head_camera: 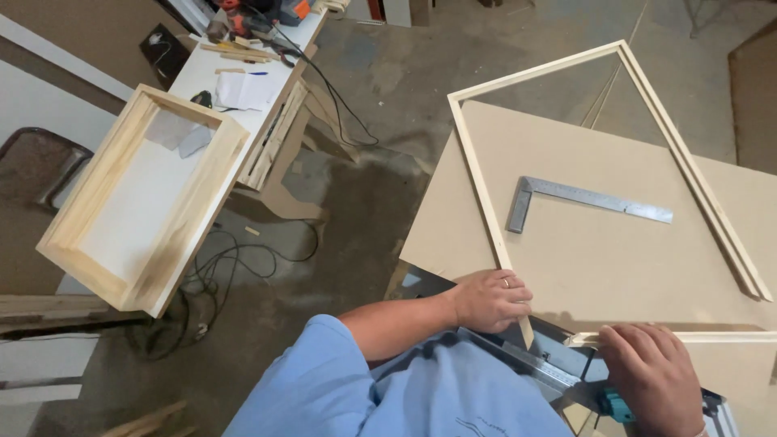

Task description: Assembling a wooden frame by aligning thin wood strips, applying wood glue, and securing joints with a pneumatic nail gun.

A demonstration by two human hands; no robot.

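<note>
A thin pale wooden frame (477, 166) lies on a beige board (599, 251). My left hand (490, 299) is closed on the near end of the frame's left strip, at the board's front edge. My right hand (655, 376) presses on the end of another wooden strip (728, 337) that runs off to the right. The two strip ends sit close together with a gap between them. Under my hands lies a metal ruler with a teal handle (617, 403). A steel try square (583, 198) rests inside the frame.
A deep wooden box frame (142, 198) rests on a white workbench (194, 77) at the left, with tools, wood scraps and paper further back. Black cables (218, 267) lie on the concrete floor between bench and board.
</note>
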